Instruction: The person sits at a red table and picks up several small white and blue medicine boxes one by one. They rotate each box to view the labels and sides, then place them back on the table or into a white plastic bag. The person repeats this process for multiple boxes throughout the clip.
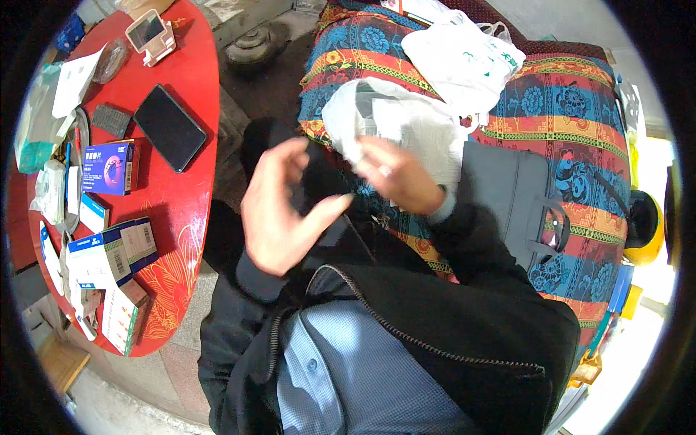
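Observation:
My left hand point(283, 209) is raised over my lap, its thumb spread from the fingers and nothing between them. To its right, my right hand point(394, 174) is at the near edge of an open white plastic bag point(340, 117); it is blurred, and whether its fingers grip the bag cannot be told. Inside the bag lie pale packages that bear writing. A second white plastic bag point(462, 60) rests behind it on the patterned cloth point(565, 130). A dark grey carrying case with a handle point(497, 196) lies to the right of the bags.
At the left stands a red oval table point(179, 217). It bears a black smartphone point(169, 128), a purple medicine box point(109, 168), several other cartons point(122, 318) and a phone stand point(151, 37). A round metal lidded object point(253, 46) is on the floor beyond.

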`<state>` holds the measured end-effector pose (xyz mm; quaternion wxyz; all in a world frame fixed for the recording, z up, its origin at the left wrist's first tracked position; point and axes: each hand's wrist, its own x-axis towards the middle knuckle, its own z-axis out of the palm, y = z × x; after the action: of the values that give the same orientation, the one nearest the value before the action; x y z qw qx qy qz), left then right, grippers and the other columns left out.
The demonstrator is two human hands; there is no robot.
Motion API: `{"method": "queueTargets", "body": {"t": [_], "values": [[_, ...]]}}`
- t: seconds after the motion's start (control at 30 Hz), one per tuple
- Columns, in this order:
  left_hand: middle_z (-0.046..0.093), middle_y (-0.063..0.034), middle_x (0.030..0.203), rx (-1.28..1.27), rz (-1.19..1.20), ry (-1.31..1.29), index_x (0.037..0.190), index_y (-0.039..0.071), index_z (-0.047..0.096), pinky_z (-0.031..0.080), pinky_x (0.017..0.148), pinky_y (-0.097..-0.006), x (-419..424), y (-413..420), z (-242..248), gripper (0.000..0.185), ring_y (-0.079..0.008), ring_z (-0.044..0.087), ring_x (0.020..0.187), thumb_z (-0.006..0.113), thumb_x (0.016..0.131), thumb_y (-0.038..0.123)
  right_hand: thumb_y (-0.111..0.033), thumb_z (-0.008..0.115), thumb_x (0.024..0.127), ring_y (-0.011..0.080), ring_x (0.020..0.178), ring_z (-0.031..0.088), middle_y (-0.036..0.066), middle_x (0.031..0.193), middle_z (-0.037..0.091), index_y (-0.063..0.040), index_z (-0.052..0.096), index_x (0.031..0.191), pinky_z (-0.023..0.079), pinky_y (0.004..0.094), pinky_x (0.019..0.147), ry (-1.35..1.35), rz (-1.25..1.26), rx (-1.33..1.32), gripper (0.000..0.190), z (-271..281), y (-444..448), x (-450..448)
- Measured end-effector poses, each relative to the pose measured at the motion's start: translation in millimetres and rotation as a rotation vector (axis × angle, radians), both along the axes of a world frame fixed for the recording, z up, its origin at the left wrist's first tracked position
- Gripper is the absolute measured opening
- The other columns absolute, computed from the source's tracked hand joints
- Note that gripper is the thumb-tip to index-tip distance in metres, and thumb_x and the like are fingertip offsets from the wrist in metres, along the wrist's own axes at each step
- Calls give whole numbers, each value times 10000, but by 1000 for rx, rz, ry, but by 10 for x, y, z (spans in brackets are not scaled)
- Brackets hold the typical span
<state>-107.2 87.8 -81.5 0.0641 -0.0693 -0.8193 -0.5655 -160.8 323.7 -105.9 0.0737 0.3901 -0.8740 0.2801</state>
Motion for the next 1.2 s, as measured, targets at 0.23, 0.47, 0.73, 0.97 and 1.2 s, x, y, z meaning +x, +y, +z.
{"method": "queueTargets", "body": {"t": [0.23, 0.47, 0.73, 0.97, 1.2], "values": [[717, -200, 965, -65, 87, -72, 1116, 35, 645, 559, 768, -402, -425, 298, -323, 242, -363, 722, 904, 639, 880, 90, -94, 602, 951, 318, 890, 680, 170, 1004, 684, 6, 663, 1060, 538, 379, 773, -493, 49, -400, 160, -156, -245, 229], [642, -36, 882, 346, 119, -170, 1215, -9, 601, 512, 734, -258, -478, 110, -428, 288, -107, 623, 772, 625, 929, 4, -187, 637, 926, 377, 973, 677, 209, 1066, 699, -7, 661, 1143, 534, 411, 836, -329, -237, -31, 282, -344, 255, -72], [614, -28, 949, 475, 64, -198, 1236, -9, 583, 499, 729, -245, -387, 54, -334, 290, -79, 594, 816, 626, 951, 23, -298, 703, 891, 389, 977, 666, 212, 1047, 697, -18, 622, 1195, 540, 449, 825, -169, -396, 207, 422, -409, 460, -224], [660, -62, 981, 280, -125, -212, 1440, 34, 463, 525, 827, -281, -281, 186, -164, 614, -113, 629, 897, 728, 886, 28, -138, 734, 896, 146, 773, 693, 87, 884, 738, 3, 701, 1085, 559, 293, 731, -429, -407, -540, 238, 152, 1222, -633], [695, -104, 1048, 201, -170, -131, 1520, 48, 394, 545, 904, -343, -170, 160, -202, 740, -191, 689, 974, 748, 870, 40, -486, 868, 730, 371, 1349, 497, 312, 1453, 483, 141, 328, 1483, 395, 400, 1122, 108, -1212, -360, 1118, 103, 3037, -2024]]}}
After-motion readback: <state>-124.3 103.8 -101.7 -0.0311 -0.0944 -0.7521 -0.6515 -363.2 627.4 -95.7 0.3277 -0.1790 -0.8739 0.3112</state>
